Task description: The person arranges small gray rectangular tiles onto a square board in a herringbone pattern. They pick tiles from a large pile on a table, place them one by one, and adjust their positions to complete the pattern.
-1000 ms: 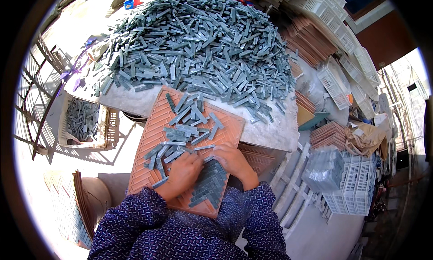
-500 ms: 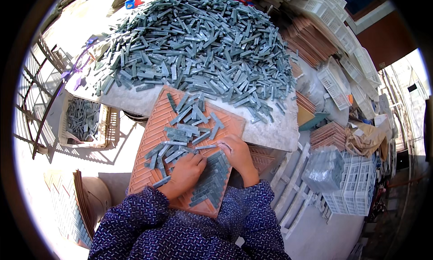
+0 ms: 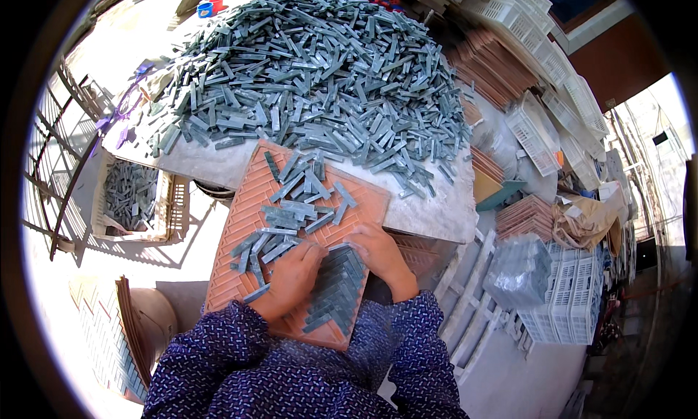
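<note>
An orange mould board (image 3: 251, 190) with herringbone grooves leans against the table edge in front of me. Grey-green stone strips (image 3: 336, 292) lie in a herringbone pattern on its lower right part. Loose strips (image 3: 287, 214) are scattered over its upper and middle part. My right hand (image 3: 383, 257) is closed at the board's right edge, pinching one end of a stone strip (image 3: 337, 246) at the top of the laid rows. My left hand (image 3: 294, 279) is closed beside the laid strips, its fingertips curled near the strip's other end; what they hold is hidden.
A large heap of stone strips (image 3: 313, 77) covers the table (image 3: 429, 217). At left, a crate (image 3: 169, 208) holds more strips. Stacked orange boards (image 3: 494, 66), white crates (image 3: 563, 302) and a plastic-wrapped bundle (image 3: 518, 270) stand at right. Pallet slats (image 3: 465, 295) lie below.
My right hand has drawn the stone strip down to the top of the laid rows. The left hand has shifted slightly left, uncovering more of the pattern.
</note>
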`<state>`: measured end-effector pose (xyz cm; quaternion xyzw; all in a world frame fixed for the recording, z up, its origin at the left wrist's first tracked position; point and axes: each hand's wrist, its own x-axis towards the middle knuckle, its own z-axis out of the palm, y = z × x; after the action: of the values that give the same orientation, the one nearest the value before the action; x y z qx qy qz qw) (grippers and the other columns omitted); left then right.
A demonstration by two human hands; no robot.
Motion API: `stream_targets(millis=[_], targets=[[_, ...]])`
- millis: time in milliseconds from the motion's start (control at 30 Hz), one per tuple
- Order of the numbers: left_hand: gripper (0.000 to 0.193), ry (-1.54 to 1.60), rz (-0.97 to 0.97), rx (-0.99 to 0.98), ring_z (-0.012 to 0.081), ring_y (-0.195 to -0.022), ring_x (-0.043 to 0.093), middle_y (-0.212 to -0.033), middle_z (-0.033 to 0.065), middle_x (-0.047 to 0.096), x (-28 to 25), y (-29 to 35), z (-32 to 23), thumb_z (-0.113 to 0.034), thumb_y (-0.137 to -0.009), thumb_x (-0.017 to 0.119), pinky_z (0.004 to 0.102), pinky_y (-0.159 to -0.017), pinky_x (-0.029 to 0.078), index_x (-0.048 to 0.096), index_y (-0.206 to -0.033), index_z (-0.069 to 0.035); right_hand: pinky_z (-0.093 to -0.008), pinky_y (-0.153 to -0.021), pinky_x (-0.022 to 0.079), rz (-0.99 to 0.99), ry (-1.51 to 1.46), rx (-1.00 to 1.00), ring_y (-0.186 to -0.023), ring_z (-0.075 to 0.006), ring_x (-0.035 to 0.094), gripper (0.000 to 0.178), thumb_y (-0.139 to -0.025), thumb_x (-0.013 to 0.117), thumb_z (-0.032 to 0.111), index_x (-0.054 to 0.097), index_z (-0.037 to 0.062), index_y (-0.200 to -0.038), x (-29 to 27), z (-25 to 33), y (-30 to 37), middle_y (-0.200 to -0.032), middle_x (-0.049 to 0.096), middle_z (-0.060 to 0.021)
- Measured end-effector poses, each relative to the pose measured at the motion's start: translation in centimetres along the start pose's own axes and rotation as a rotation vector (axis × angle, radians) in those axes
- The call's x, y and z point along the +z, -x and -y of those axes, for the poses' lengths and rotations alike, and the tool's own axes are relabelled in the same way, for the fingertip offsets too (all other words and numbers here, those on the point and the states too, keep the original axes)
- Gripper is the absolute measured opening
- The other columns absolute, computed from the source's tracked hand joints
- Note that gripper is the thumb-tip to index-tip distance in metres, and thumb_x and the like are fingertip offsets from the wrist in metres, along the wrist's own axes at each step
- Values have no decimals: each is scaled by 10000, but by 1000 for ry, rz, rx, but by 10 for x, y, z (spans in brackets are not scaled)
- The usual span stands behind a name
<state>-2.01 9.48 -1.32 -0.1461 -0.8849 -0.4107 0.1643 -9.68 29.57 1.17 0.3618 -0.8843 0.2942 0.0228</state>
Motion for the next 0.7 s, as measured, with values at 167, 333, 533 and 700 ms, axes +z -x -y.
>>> stream_targets(millis=[167,333,533,700], targets=[[158,28,-51,-3,283,-734,634,-877,86,601,-3,-3,-3,-46,-814,622,359,-603,516,610,-970,-65,-366,-749,492,-103,7,-55,-883,-309,588,173,-734,683,32,640,26,-901,3,8,-3,-919,596,-106],[130,66,-57,-17,285,-740,634,-871,93,617,-2,-2,-2,-40,-800,654,357,-624,516,626,-927,-43,-371,-741,495,-96,-51,-16,-853,-308,591,171,-728,682,19,627,20,-890,7,8,4,-917,591,-108],[141,-22,-18,9,270,-747,639,-874,73,626,-2,-1,-1,-71,-774,680,349,-627,525,627,-904,-62,-383,-754,483,-186,75,38,-872,-313,576,125,-741,640,6,578,12,-849,18,16,8,-925,572,-116],[135,-154,81,60,253,-726,634,-835,73,598,1,0,0,-79,-767,659,343,-592,514,621,-896,-70,-386,-752,482,-285,146,-12,-872,-318,573,111,-744,626,-10,567,-7,-838,26,18,12,-916,570,-131]])
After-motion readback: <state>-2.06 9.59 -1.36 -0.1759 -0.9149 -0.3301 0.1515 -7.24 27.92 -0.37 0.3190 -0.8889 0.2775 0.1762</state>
